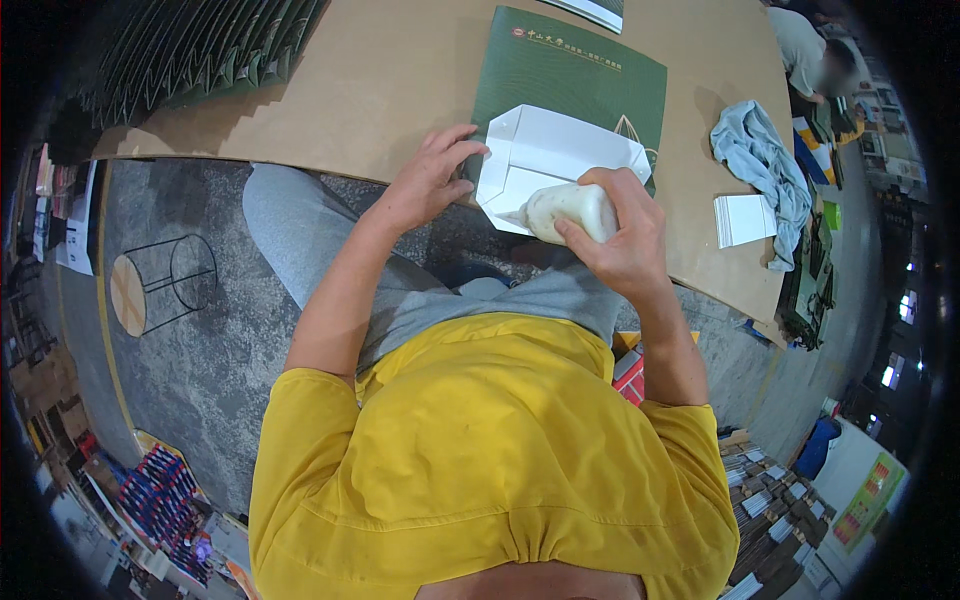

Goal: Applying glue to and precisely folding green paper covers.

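Observation:
A flat dark green paper bag (580, 75) lies on the brown cardboard-covered table (400, 70), with its white folded bottom flaps (555, 150) turned up toward me. My left hand (430, 180) presses on the left edge of those flaps, fingers spread. My right hand (625, 235) grips a white squeeze bottle (570, 208) tipped sideways, its nozzle pointing left onto the lower white flap.
A grey-blue cloth (765, 165) and a small white folded card (745, 220) lie at the table's right. A row of dark green folded bags (200, 50) stands at the back left. A wire-frame stool (160, 285) rests on the grey floor. Another person (815, 55) sits at the far right.

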`<state>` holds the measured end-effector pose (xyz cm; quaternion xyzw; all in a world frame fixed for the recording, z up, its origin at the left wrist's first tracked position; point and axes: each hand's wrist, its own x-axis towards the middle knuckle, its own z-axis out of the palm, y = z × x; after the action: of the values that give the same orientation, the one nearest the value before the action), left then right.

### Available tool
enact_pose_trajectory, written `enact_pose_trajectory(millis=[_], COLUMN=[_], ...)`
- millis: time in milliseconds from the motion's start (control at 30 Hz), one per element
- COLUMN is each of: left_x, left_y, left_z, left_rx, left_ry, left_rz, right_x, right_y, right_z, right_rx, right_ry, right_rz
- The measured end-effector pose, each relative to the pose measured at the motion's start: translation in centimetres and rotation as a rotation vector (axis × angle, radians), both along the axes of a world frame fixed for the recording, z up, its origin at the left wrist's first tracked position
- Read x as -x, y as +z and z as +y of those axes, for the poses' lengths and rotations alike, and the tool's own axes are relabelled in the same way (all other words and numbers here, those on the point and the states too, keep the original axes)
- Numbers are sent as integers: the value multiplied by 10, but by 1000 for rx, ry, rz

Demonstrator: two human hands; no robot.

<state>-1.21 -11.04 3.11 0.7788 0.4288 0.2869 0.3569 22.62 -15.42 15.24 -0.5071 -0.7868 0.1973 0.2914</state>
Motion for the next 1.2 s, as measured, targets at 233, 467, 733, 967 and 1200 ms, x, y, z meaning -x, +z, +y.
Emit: enact_pose_trajectory(millis=[233, 467, 733, 967, 1200], left_x=[0, -2, -1, 0, -1], left_y=[2, 5, 6, 7, 14], left_z=[-1, 1, 1, 3, 2], left_rx=[28, 80, 67, 36, 75], left_ry=[7, 32, 47, 30, 24], left_rz=[-12, 22, 40, 103, 111], right_x=[-8, -23, -48, -76, -98], right_y=[1, 0, 1, 2, 4], right_z=[-8, -15, -24, -36, -47], right_rx=[13, 39, 11, -19, 12], right_ry=[-26, -94, -158, -242, -348], right_rz=[14, -5, -12, -27, -47])
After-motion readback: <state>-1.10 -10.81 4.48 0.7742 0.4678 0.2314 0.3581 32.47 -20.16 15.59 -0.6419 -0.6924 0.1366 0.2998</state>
